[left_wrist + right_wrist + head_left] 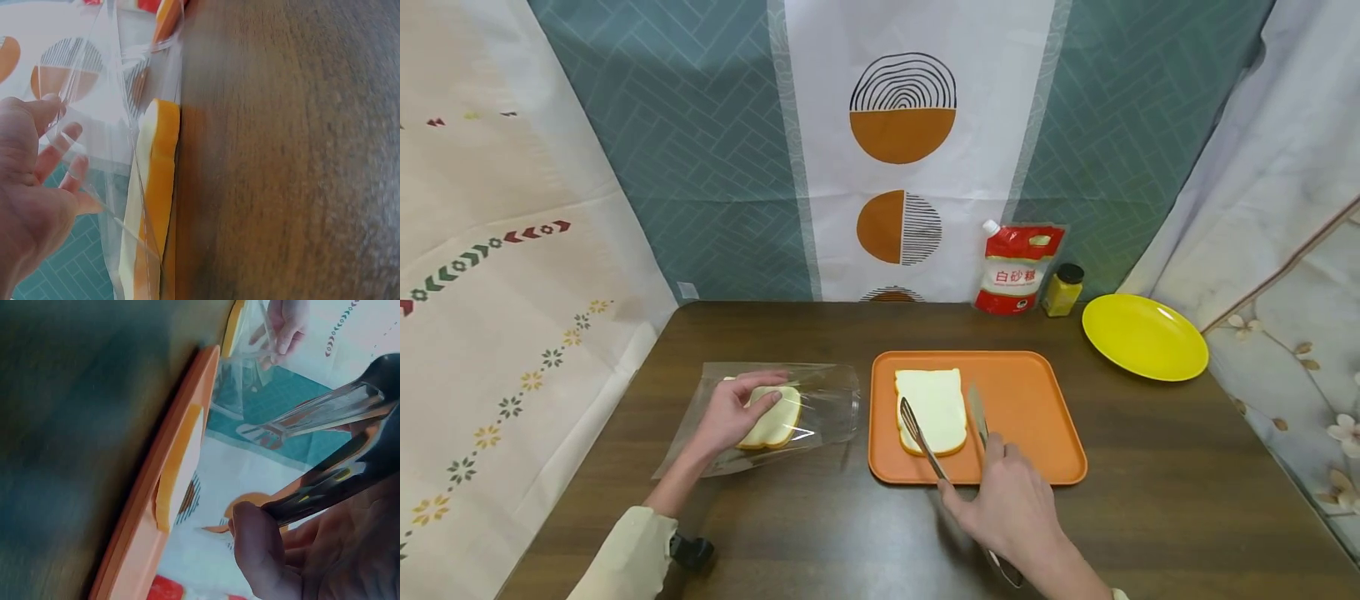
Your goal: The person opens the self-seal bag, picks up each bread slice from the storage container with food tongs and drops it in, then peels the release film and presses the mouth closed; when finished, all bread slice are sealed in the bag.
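Note:
My right hand (pixel 1017 507) grips metal tongs (pixel 927 448), their arms spread apart. One tip overlaps the white face of a bread slice (pixel 936 400) on an orange tray (pixel 1030 417); the other tip stands just right of the slice. In the right wrist view, the tongs (pixel 331 409) point past my thumb toward the tray side. At the left, my left hand (pixel 733 415) is over a clear plastic bag (pixel 831 400) with another bread slice (pixel 784 417) inside. The left wrist view has its fingers loosely extended against the film, beside the slice's brown crust (pixel 165 144).
Behind the tray stand a red and white pouch (pixel 1018 271) and a small yellow jar with a black lid (pixel 1063 292). A yellow plate (pixel 1146 337) lies at the back right. Patterned cloths hang around the wooden table (pixel 775 525).

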A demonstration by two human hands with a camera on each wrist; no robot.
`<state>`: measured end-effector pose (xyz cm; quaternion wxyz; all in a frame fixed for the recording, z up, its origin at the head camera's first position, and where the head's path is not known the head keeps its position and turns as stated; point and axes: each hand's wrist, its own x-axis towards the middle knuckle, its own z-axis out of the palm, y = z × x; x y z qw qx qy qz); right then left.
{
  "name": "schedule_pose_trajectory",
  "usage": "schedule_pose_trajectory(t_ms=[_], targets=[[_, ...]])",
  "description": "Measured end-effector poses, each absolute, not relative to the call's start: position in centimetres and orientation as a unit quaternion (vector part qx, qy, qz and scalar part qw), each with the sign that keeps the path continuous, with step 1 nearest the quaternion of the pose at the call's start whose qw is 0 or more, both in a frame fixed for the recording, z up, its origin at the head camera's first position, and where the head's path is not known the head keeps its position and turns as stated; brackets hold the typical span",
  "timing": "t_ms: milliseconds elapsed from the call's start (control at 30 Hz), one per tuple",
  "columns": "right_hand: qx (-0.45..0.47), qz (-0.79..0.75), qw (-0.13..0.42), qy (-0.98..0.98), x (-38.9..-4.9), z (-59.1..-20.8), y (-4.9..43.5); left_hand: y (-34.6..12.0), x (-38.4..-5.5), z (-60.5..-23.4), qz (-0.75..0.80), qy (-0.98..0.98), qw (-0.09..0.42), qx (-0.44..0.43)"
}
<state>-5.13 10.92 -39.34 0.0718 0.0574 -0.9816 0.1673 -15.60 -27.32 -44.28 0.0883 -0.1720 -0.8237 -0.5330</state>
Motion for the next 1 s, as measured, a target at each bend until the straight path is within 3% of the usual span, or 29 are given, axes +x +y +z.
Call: schedule_pose_trajectory(t_ms=[567,1000], targets=[[0.016,0.178,0.067,-0.982,-4.2,-41.5,8.1,-25.9,-13.8,-41.0,-0.528,-0.829,0.077,-0.164],[0.002,0.177,0.052,-0.983,-4.4,-43.0,7.2,-27.2,-15.1,-44.0,-0.530,-0.825,0.084,-0.178]])
